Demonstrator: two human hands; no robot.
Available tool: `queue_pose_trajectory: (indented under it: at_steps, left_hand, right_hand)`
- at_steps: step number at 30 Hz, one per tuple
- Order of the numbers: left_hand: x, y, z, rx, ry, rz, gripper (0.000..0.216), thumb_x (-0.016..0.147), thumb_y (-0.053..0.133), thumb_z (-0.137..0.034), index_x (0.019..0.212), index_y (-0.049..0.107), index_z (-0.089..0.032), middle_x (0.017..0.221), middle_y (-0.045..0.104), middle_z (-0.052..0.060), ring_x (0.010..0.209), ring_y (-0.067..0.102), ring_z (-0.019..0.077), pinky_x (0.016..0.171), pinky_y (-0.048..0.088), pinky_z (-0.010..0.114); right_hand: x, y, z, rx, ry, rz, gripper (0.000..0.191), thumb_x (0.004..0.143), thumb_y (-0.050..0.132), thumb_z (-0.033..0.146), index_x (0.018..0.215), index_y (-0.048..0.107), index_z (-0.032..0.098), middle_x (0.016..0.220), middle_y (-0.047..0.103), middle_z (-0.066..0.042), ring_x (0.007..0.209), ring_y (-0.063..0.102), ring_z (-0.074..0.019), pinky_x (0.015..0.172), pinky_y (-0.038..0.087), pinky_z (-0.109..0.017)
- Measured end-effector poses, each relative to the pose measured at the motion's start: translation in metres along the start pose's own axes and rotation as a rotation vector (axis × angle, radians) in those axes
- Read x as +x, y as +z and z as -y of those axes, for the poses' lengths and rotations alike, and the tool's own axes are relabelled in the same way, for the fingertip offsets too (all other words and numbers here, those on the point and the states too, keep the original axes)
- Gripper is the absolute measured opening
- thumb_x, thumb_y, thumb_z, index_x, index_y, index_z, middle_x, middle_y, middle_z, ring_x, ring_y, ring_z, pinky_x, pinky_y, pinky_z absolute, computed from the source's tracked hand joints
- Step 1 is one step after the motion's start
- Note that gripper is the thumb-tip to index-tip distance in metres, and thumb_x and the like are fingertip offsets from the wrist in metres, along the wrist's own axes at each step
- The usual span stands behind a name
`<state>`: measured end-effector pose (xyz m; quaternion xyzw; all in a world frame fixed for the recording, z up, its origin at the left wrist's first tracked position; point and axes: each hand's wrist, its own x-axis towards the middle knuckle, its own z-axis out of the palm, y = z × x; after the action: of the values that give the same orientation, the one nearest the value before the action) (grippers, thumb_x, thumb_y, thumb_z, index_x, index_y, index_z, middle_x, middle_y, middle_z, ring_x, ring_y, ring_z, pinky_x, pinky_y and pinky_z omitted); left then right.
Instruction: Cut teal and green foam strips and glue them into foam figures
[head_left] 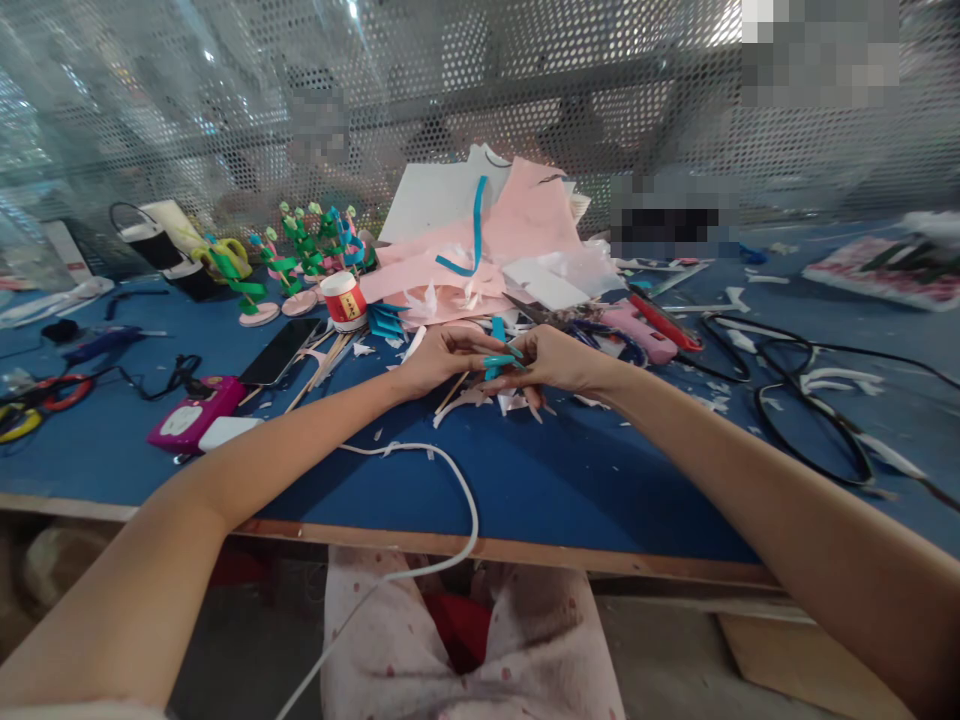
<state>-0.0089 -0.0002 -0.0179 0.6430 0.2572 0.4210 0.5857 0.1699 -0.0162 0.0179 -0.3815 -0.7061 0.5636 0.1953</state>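
Over the middle of the blue tabletop, my left hand (442, 358) and my right hand (551, 358) meet with fingertips pinched on a small teal strip (495, 366). The strip looks curled or folded between them; its exact shape is partly covered by the fingers. White and pink scraps (457, 400) lie just under the hands. Behind them are folded teal pieces (386, 321) and a red and white paper cup (343, 302). A longer teal strip (478, 225) rests on pink sheets (536, 220) at the back.
Several green and blue decorated sticks on round pink bases (259, 313) stand back left. A phone (281, 352) and a magenta power block (196, 415) lie at left. A white cable (465, 490) crosses the front edge; black cables (806, 430) loop at right.
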Motion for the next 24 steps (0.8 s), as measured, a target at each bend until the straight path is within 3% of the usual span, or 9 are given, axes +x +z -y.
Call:
queue_pose_trajectory:
  at_steps: [4,9,17,24]
  left_hand:
    - [-0.0002,0.0014,-0.0012,-0.001,-0.016,0.013,0.037,0.052,0.081,-0.035,0.081,0.071,-0.014,0.077,0.071,0.004,0.068,0.065,0.0126,0.063,0.051,0.022]
    - [0.0006,0.0009,-0.0005,0.032,-0.027,0.004,0.037,0.051,0.082,-0.034,0.079,0.071,-0.013,0.079,0.071,0.005,0.077,0.066,0.0155,0.075,0.051,0.027]
    - [0.0012,-0.0003,0.0019,0.021,0.014,0.007,0.036,0.051,0.082,-0.034,0.077,0.071,-0.013,0.078,0.071,0.004,0.077,0.067,0.0148,0.078,0.050,0.029]
    - [0.0013,0.0005,0.0012,-0.055,-0.007,-0.056,0.035,0.047,0.084,-0.031,0.075,0.071,-0.014,0.079,0.071,0.004,0.075,0.066,0.0138,0.074,0.051,0.027]
  right_hand:
    - [0.0001,-0.0018,-0.0005,-0.048,-0.017,0.009,0.032,0.044,0.083,0.037,0.052,0.061,0.014,0.036,0.052,0.005,0.025,0.041,-0.0056,0.028,0.031,-0.018]
    - [0.0022,-0.0049,-0.0053,-0.115,-0.031,-0.035,0.033,0.041,0.084,0.035,0.052,0.061,0.013,0.034,0.048,0.006,0.025,0.040,-0.0046,0.029,0.028,-0.017]
    - [0.0020,-0.0045,-0.0047,0.019,0.068,0.003,0.027,0.046,0.082,0.032,0.059,0.068,0.014,0.036,0.052,0.005,0.023,0.031,-0.0013,0.026,0.016,-0.018]
    - [0.0022,-0.0065,-0.0055,0.119,0.057,-0.012,0.027,0.050,0.081,0.029,0.071,0.072,0.014,0.064,0.070,-0.004,0.025,0.033,0.0002,0.024,0.020,-0.017]
